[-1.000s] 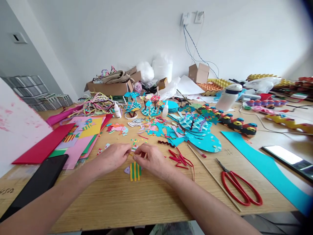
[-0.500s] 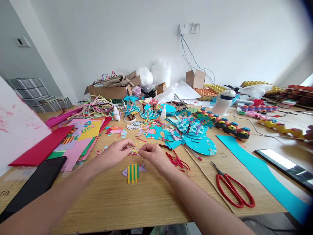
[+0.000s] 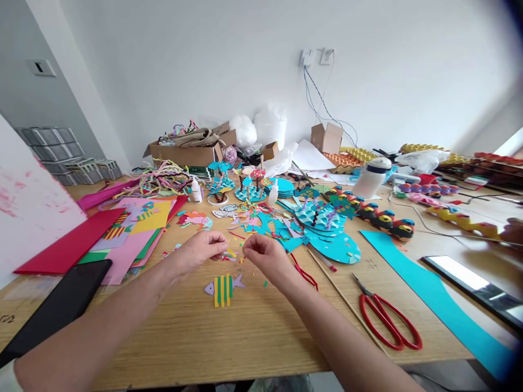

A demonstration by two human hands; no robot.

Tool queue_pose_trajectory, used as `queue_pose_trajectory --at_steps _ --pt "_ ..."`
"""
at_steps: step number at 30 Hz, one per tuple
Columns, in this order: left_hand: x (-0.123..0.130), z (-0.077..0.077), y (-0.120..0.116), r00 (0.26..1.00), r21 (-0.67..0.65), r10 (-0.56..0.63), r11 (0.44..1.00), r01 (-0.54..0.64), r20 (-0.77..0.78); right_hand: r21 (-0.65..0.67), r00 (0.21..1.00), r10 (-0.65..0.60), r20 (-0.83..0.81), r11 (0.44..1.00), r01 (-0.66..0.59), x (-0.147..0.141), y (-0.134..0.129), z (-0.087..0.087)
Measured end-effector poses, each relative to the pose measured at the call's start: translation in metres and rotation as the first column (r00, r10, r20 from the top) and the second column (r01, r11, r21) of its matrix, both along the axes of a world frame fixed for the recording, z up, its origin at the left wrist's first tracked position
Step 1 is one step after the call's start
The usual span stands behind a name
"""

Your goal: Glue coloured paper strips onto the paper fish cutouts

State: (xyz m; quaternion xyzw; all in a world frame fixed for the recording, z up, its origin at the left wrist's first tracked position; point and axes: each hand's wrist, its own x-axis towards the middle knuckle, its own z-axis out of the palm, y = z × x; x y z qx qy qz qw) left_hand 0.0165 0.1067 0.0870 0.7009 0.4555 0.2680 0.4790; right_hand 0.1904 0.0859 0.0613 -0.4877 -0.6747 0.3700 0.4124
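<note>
My left hand (image 3: 206,246) is closed in a pinch above the table, left of centre; whatever it holds is too small to name. Facing it across a narrow gap, my right hand (image 3: 263,255) also has its fingertips pressed together, and anything between them cannot be made out. Small yellow paper scraps (image 3: 231,253) lie between and below the hands. Nearer the front edge sits a purple paper fish (image 3: 223,290) with yellow and green strips across its body. Neither hand touches it. Red strips (image 3: 303,270) show partly behind my right hand.
Red-handled scissors (image 3: 388,316) and a thin wooden stick (image 3: 347,299) lie at right, beside a blue paper strip (image 3: 425,288). A black phone (image 3: 57,305) and coloured paper (image 3: 77,245) are at left. Glue bottles (image 3: 196,191), paper cut-outs and a water bottle (image 3: 371,178) stand farther back.
My hands have moved apart, and the yellow piece between their fingertips is no longer seen there. Small yellow and green bits now show on the table near my right hand.
</note>
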Motion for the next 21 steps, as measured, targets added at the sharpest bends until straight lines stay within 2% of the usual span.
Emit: queue_pose_trajectory --at_steps 2,4,6,9,14,21 --pt "0.0 0.006 -0.002 0.999 -0.044 -0.038 0.998 0.038 0.009 0.277 0.965 -0.062 0.256 0.961 -0.012 0.006 -0.008 0.003" --pt "0.001 0.011 -0.005 0.998 -0.075 -0.066 0.995 0.066 -0.003 0.494 0.897 -0.105 0.43 0.859 -0.137 0.009 -0.018 0.005" --pt "0.004 0.013 -0.007 0.994 -0.1 -0.111 0.989 0.11 -0.01 0.6 0.838 -0.146 0.525 0.762 -0.243 0.01 -0.026 0.005" --pt "0.008 0.011 -0.01 0.986 -0.117 -0.168 0.979 0.165 -0.012 0.649 0.781 -0.208 0.589 0.697 -0.304 0.008 -0.033 0.003" --pt "0.011 0.005 -0.013 0.981 -0.1 -0.188 0.978 0.181 -0.055 0.643 0.771 -0.216 0.599 0.703 -0.303 0.006 -0.039 -0.002" --pt "0.013 -0.012 -0.004 0.948 0.066 -0.225 0.967 0.245 -0.225 0.559 0.833 -0.177 0.525 0.809 -0.18 0.001 -0.047 -0.016"
